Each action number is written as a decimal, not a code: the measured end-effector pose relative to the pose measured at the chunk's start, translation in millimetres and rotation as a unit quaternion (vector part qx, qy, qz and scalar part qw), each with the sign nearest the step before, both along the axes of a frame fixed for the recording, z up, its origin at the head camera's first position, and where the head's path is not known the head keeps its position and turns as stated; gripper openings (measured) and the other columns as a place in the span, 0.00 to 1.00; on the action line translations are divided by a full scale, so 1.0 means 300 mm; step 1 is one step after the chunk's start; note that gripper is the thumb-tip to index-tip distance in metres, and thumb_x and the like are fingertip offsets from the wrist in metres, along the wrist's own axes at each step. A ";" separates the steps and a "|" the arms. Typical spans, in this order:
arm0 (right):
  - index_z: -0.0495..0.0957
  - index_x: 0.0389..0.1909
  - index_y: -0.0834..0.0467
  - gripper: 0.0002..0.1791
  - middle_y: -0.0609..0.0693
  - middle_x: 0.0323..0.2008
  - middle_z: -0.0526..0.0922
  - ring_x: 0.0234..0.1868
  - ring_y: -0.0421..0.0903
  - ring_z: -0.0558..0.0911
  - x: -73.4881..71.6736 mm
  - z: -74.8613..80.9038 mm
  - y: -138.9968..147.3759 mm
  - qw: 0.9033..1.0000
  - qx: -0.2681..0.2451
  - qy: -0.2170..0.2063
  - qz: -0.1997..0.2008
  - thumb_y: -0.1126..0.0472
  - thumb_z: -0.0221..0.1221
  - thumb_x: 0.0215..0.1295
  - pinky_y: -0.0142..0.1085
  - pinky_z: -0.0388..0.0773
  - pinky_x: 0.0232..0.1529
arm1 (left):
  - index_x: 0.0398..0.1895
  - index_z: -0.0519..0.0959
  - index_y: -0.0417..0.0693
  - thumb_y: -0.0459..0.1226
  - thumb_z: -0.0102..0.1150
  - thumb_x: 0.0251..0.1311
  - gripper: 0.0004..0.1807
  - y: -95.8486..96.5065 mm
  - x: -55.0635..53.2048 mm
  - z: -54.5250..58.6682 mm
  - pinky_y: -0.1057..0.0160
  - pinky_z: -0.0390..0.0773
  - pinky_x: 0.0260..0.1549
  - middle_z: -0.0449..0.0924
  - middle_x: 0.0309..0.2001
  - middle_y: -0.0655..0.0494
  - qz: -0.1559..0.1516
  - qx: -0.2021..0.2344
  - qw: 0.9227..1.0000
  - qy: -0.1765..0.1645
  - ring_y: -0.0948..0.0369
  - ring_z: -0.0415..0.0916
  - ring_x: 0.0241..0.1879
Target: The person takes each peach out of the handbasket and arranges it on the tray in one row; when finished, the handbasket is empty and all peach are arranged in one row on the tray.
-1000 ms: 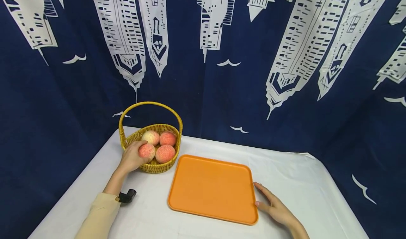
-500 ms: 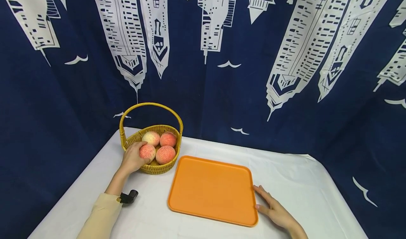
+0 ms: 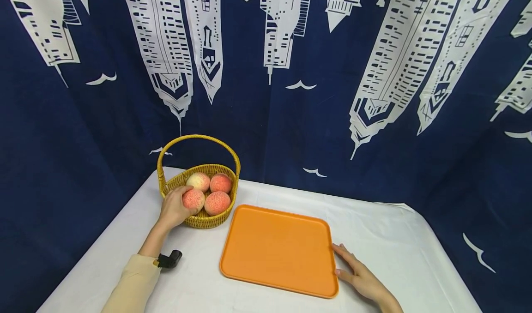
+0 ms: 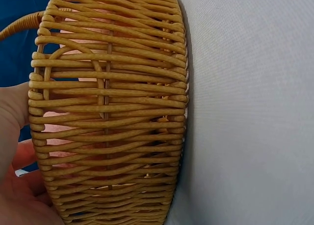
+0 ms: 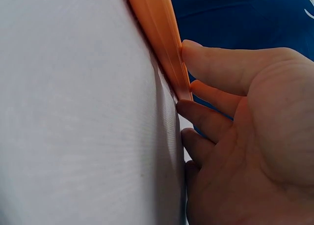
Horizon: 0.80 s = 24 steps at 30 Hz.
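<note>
In the head view, my left hand (image 3: 174, 207) reaches over the near left rim of a yellow wicker basket (image 3: 199, 221). Its thumb and fingers hold the front left peach (image 3: 193, 199), which still sits inside the basket. Several peaches with red and pale yellow skin fill the rest of it, such as the front right peach (image 3: 217, 203). The left wrist view has the woven side close up, hiding most of the fruit. My right hand (image 3: 361, 276) touches the right edge of an orange tray (image 3: 278, 248), its fingers extended and thumb apart at the rim.
The basket's tall arched handle (image 3: 199, 136) rises above the fruit. Basket and tray stand side by side on a white-covered table (image 3: 374, 225). A dark blue curtain (image 3: 266, 133) with white building prints hangs right behind the table. A black wrist camera (image 3: 169, 259) sits on the left wrist.
The head view has shifted a little, so everything appears slightly lower. My right fingertips have slid slightly toward me along the tray edge. The left hand stays on the same peach.
</note>
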State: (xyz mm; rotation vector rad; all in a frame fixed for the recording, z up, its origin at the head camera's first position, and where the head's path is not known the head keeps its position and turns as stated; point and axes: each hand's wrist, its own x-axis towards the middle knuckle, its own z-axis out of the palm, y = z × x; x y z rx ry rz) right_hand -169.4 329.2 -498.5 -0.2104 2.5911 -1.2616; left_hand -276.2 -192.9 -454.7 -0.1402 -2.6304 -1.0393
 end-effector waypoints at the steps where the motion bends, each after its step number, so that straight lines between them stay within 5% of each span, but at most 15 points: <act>1: 0.58 0.75 0.53 0.38 0.61 0.77 0.47 0.77 0.62 0.41 0.000 -0.001 -0.001 1.000 0.001 0.000 0.000 0.52 0.60 0.66 0.68 0.36 0.69 | 0.59 0.72 0.30 0.30 0.74 0.41 0.37 0.000 0.002 0.001 0.36 0.61 0.62 0.71 0.60 0.28 0.001 0.003 1.000 -0.001 0.34 0.64 0.62; 9: 0.60 0.74 0.51 0.38 0.60 0.77 0.50 0.76 0.63 0.42 0.001 0.000 -0.003 1.000 0.005 0.008 -0.005 0.51 0.61 0.65 0.67 0.38 0.70 | 0.58 0.72 0.29 0.27 0.73 0.40 0.36 0.000 0.017 0.023 0.35 0.54 0.66 0.69 0.61 0.27 0.000 0.027 0.999 0.033 0.33 0.62 0.64; 24: 0.59 0.74 0.51 0.38 0.59 0.77 0.51 0.77 0.58 0.42 -0.004 -0.002 -0.001 1.000 0.001 0.002 -0.002 0.51 0.60 0.65 0.67 0.38 0.70 | 0.57 0.76 0.34 0.27 0.75 0.36 0.37 0.092 0.097 0.150 0.39 0.65 0.59 0.76 0.59 0.37 -0.046 0.072 0.991 0.107 0.40 0.68 0.60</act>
